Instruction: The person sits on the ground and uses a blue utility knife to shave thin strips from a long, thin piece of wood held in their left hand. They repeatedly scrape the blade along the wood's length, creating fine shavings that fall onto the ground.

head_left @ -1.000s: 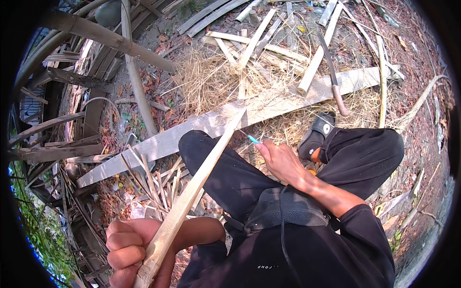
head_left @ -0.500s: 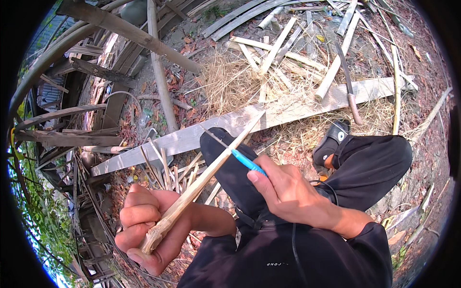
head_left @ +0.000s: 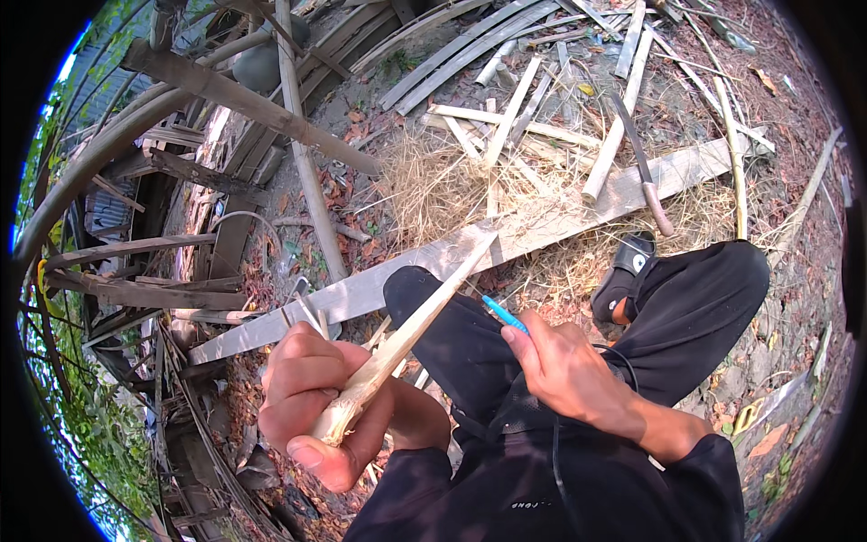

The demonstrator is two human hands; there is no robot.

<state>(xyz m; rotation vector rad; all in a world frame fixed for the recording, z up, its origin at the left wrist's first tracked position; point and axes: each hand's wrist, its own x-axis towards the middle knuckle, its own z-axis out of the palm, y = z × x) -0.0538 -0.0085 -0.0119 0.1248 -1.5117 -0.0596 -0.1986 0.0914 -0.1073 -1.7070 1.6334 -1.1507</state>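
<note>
My left hand [head_left: 316,397] is closed round the thick, rough end of a pale wooden stick [head_left: 406,339]. The stick tapers to a narrow tip that points up and away, over my left knee. In my right hand [head_left: 573,370] is a knife with a blue handle [head_left: 502,313], gripped between thumb and fingers. Its thin blade reaches toward the stick and lies just to its right; whether the two touch I cannot tell.
A long plank [head_left: 433,256] lies across the ground beyond my knees. A large knife with a brown handle [head_left: 657,208] rests on its right part. Behind it are straw shavings [head_left: 424,185] and split wood strips [head_left: 515,108]. Weathered poles and boards [head_left: 244,99] stand at the left.
My left hand and the stick have shifted right and slightly up. The blue-handled knife has drawn back from the stick, down and to the right. The view has shifted a little.
</note>
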